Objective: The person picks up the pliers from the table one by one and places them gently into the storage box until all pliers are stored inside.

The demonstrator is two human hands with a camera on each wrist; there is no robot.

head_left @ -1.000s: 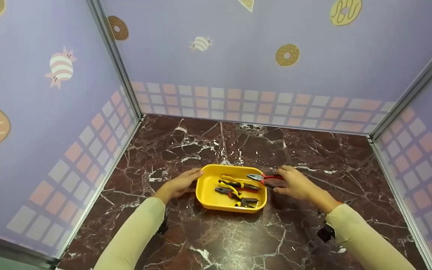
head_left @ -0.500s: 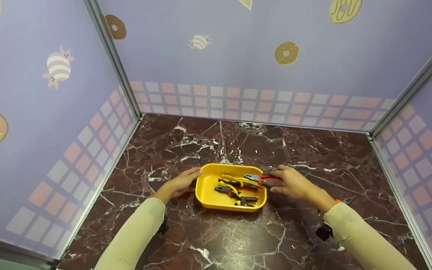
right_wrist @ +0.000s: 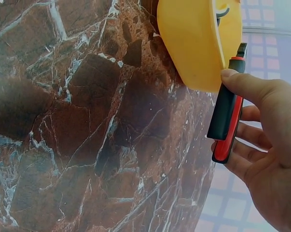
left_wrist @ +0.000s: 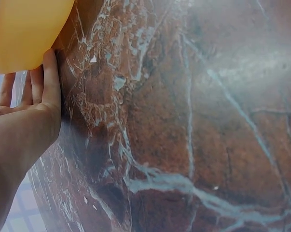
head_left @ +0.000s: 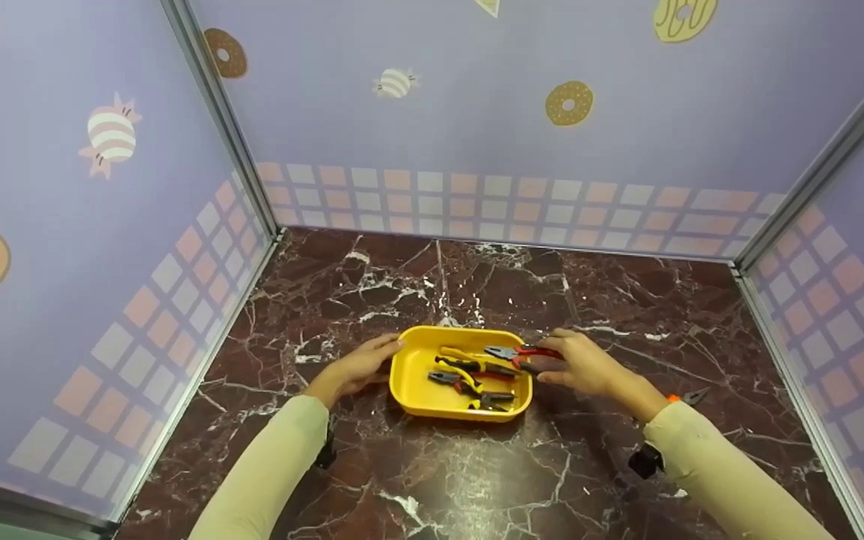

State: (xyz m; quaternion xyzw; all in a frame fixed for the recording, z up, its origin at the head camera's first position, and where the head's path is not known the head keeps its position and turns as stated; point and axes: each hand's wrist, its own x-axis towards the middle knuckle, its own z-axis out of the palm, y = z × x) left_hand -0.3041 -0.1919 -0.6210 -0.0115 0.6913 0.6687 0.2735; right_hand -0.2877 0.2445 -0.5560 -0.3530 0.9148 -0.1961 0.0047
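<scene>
A yellow plastic bin (head_left: 414, 379) sits on the table with several pliers (head_left: 469, 382) lying inside, their handles yellow, black and red. My left hand (head_left: 357, 369) touches the bin's left end, fingers fairly straight against its wall in the left wrist view. At the opposite end, my right hand (head_left: 589, 366) holds red-and-black combination pliers (head_left: 528, 350) by the handles. Their metal head reaches over the rim, above the bin's back right part. The right wrist view shows the thumb on the black side of the handles (right_wrist: 226, 113), with the other fingers behind.
Another pair of pliers (head_left: 694, 395), with an orange part showing, lies on the dark marbled table (head_left: 492, 487) beyond my right forearm, partly hidden by it. Lilac panels with metal corner posts (head_left: 747, 262) enclose the back and both sides.
My right hand has moved slightly left, bringing the pliers' head farther over the bin. My left hand stays at the bin's left end. The head view has shifted a little.
</scene>
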